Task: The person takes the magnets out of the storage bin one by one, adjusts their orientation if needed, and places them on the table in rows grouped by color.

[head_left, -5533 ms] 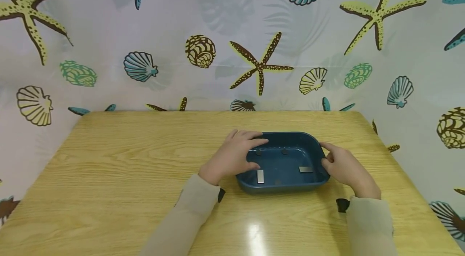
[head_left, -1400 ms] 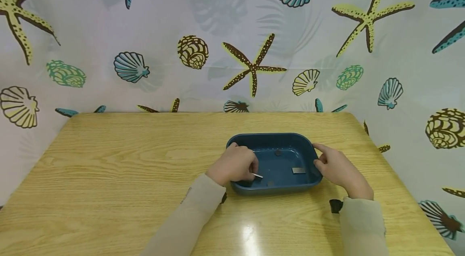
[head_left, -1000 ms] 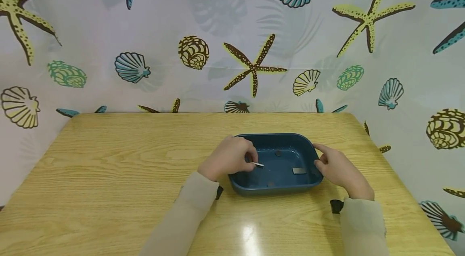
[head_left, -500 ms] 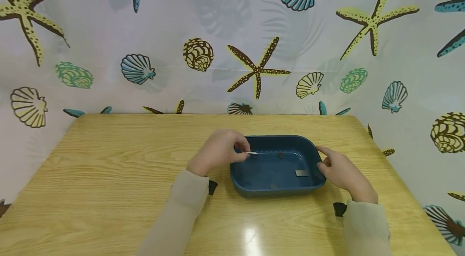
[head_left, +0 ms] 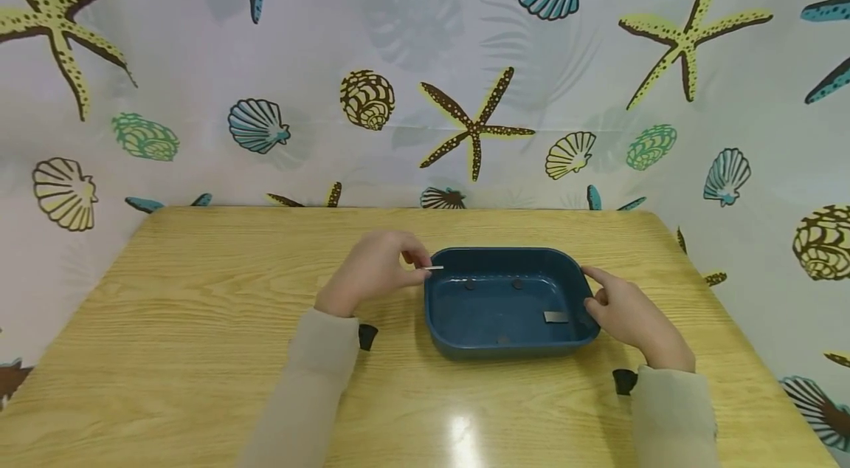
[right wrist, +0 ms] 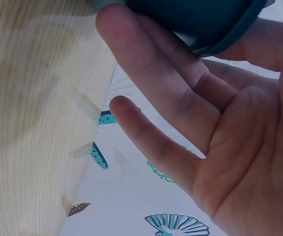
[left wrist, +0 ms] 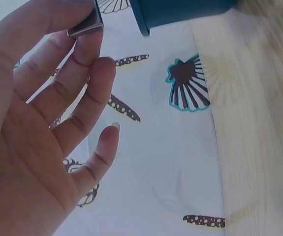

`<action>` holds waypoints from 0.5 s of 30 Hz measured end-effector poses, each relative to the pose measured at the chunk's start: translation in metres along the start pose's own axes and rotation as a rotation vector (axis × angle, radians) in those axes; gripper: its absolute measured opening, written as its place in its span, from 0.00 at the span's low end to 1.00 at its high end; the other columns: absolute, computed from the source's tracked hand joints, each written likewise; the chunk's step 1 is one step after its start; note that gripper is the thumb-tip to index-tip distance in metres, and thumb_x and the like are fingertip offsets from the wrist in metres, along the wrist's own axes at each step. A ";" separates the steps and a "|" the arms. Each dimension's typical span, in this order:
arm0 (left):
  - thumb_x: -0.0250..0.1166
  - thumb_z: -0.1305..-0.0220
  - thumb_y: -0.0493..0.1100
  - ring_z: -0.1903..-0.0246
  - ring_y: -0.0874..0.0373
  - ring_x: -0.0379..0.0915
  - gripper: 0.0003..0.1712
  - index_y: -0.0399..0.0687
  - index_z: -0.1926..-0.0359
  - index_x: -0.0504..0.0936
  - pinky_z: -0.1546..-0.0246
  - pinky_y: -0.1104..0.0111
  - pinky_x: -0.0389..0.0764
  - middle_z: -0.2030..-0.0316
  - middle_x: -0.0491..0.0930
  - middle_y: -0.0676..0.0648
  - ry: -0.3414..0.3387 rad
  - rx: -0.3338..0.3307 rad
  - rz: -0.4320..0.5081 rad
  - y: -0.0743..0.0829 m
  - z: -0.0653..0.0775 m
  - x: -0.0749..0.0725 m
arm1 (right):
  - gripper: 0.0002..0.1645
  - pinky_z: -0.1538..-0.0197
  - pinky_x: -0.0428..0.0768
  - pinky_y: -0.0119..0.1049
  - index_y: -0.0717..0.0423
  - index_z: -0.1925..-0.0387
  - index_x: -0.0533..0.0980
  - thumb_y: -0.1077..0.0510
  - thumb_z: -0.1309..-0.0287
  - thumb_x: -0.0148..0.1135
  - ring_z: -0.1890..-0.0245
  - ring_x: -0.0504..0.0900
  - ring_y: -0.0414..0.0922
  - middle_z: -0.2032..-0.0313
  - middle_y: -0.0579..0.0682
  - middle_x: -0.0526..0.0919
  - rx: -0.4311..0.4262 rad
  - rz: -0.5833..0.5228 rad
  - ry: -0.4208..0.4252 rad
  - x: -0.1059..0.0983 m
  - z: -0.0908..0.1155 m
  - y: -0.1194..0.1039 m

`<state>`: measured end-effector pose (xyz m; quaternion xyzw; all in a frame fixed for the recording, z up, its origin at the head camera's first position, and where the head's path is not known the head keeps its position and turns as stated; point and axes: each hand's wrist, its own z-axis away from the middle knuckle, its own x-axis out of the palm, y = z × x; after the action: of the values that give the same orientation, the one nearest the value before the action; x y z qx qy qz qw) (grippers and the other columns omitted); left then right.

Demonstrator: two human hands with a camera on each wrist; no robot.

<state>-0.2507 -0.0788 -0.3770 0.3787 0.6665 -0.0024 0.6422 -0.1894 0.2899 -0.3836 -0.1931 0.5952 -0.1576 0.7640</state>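
A dark blue rounded rectangular plastic basin [head_left: 514, 350] stands on the table. Just outside its left end, my left hand [head_left: 375, 272] pinches a small flat silver rectangular plate [head_left: 434, 268] between thumb and fingers, level with the rim. The left wrist view shows the same silver plate [left wrist: 86, 25] up close, its end partly covered by the thumb. My right hand [head_left: 634, 317] grips the basin's right end, thumb at the rim and fingers along the outer wall [right wrist: 190, 24]. Another silver plate [head_left: 555, 317] lies on the basin floor near that hand.
Dark round spots [head_left: 516, 284] show on the basin floor. The wooden table [head_left: 219, 291] reaches out to the left of the basin. A white cloth [head_left: 299, 47] with shells and starfish hangs behind and beside the table.
My left hand closed on the silver plate in the basin's left part, lifted it, and carried it left and up past the left rim. The right hand keeps its grip on the basin.
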 end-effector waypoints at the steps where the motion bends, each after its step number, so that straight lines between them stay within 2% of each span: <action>1: 0.74 0.37 0.46 0.61 0.56 0.82 0.02 0.55 0.65 0.90 0.55 0.61 0.83 0.64 0.88 0.54 0.004 -0.003 0.004 -0.002 0.001 -0.001 | 0.38 0.68 0.70 0.39 0.63 0.21 0.54 0.61 0.26 0.52 0.77 0.70 0.44 0.73 0.51 0.76 0.001 -0.002 -0.002 0.000 0.000 0.000; 9: 0.75 0.37 0.45 0.58 0.52 0.83 0.03 0.53 0.65 0.90 0.53 0.59 0.83 0.63 0.88 0.53 0.023 -0.048 0.052 -0.018 0.006 -0.009 | 0.38 0.70 0.69 0.39 0.61 0.20 0.53 0.61 0.25 0.52 0.79 0.67 0.44 0.77 0.49 0.73 -0.007 -0.015 -0.009 0.001 -0.001 0.002; 15: 0.74 0.37 0.45 0.60 0.54 0.81 0.02 0.54 0.66 0.90 0.54 0.58 0.82 0.63 0.88 0.52 0.013 -0.080 0.063 -0.028 0.011 -0.015 | 0.38 0.67 0.70 0.39 0.62 0.20 0.53 0.61 0.25 0.52 0.77 0.69 0.44 0.73 0.51 0.75 -0.007 -0.004 -0.011 0.000 -0.001 0.002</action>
<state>-0.2572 -0.1110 -0.3797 0.3734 0.6580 0.0467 0.6523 -0.1903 0.2912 -0.3848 -0.1980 0.5910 -0.1560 0.7663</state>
